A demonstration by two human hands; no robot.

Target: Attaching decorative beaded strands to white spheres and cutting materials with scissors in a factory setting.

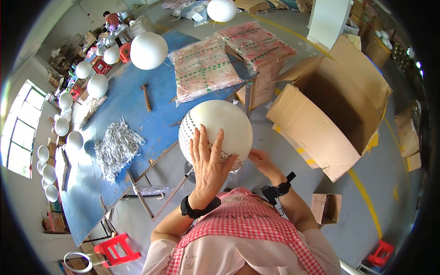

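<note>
Silver tinsel (118, 149) on blue table (158, 126); left hand (207, 158), fingers (202, 142) wide, flat over studs (185, 130) on white ball (229, 121) by table's edge; right hand (263, 162) at ball's lower right, grip can't tell; likely stud work; next move needs steady support.

Your head-worn fisheye looks steeply down and forward, close above your checked apron (243, 225) at lower centre and your left hand (205, 156) mid-frame, its rim bending the window (24, 130) at far left.
</note>
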